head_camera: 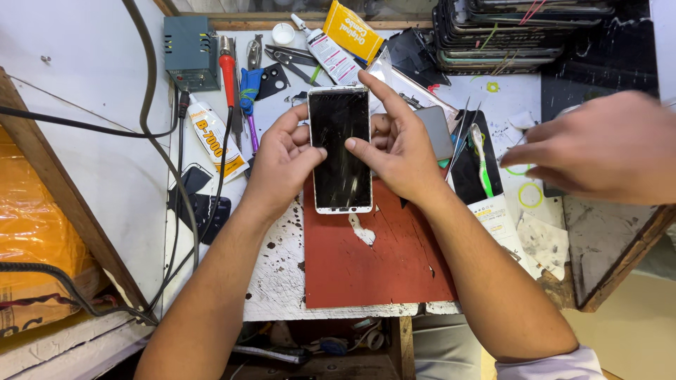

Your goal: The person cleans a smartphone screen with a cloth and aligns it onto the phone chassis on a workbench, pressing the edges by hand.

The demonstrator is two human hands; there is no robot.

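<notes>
dark cracked phone screen (340,149), centre

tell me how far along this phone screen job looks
Done: the white-framed phone has its dark screen seated in the frame. In hand: the left hand and right hand hold it above the red mat, thumbs on the glass. Left: glue tube lies unused beside it.

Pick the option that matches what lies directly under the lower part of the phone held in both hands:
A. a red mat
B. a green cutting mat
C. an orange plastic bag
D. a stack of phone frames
A: the phone, held between the left hand and the right hand, sits over a red mat on the worn white workbench.
</notes>
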